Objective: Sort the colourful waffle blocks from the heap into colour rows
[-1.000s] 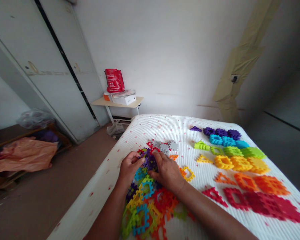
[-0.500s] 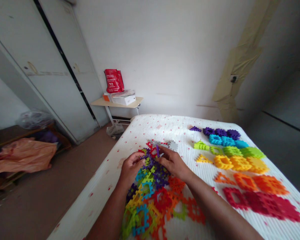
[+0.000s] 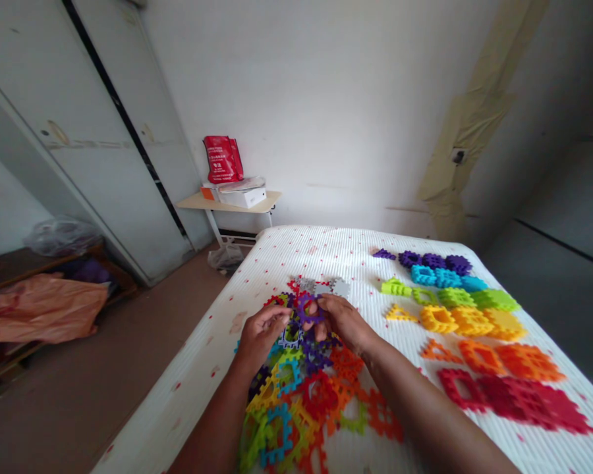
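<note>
A loose pile of toothed plastic building pieces in mixed colours lies on the bed in front of me. Over its far part, my right hand pinches a purple toothed building piece, its open-centred face turned towards me. My left hand is closed, thumb against fingers, at the pile's left side. A shiny dark purple frame piece hangs tilted at its fingertips and appears to be in its grip. Just beyond both hands lie grey pieces with some red ones.
Sorted rows stand on the bed's right side: purple, blue, green, yellow, orange and red. A small table with a red bag and a white box stands against the wall.
The purple piece in my right hand has turned from edge-on to face-on. At my left fingertips, a purple frame now shows lower, tilted and catching the light.
</note>
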A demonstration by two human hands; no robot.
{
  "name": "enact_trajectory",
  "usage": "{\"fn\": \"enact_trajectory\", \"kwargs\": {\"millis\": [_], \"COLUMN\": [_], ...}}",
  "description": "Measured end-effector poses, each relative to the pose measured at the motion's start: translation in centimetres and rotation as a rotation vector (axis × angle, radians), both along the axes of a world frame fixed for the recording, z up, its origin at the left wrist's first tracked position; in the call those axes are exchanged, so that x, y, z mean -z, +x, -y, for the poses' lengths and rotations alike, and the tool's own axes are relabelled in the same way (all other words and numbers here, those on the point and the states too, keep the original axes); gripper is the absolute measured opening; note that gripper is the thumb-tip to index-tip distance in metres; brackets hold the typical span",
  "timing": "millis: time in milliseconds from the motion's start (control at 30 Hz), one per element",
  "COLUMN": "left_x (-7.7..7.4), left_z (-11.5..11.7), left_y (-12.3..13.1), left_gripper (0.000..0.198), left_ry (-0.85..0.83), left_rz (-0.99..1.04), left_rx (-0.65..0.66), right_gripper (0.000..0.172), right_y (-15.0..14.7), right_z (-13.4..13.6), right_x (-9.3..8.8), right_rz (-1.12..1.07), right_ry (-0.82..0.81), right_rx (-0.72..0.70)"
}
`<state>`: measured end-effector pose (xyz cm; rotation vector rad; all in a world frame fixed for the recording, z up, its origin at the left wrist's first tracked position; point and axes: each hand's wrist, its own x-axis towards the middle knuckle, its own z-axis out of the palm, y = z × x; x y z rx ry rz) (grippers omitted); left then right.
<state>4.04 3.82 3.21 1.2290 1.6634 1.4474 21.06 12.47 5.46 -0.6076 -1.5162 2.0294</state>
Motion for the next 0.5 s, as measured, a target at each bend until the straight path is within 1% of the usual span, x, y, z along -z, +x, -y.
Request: {"fn": "enact_trajectory", "kwargs": {"millis": [100,233,367,433,500], "left_x": [0.0,0.4,0.7,0.8,0.9], "left_z": [0.1,0.0,-0.2,-0.2,-0.2], "left_y": [0.0,-0.3,-0.6,-0.7,-0.8], "left_gripper": [0.026,0.024,0.026,0.029,0.031], "left_ry": [0.018,0.04,0.035,0.013,0.0], "left_rz": [-0.013,-0.061,-0.068,-0.042,-0.009], "left_rx": [0.018,0.022,0.006,-0.006,-0.021], "right_gripper": [0.023,0.024,0.029,0.031,0.032], "right_y": [-0.1,-0.4,-0.5,-0.3,-0.1], "right_z": [0.4,0.7,0.8,0.9,0.9], "right_x": [0.1,0.8,1.5,1.4,0.9], "right_rz": [0.059,0.063,0.114,0.208,0.323], "right_ry": [0.061,0.109,0.219,0.376,0.639], "right_rx": [-0.051,-0.129,-0.147,-0.102,0.033]}}
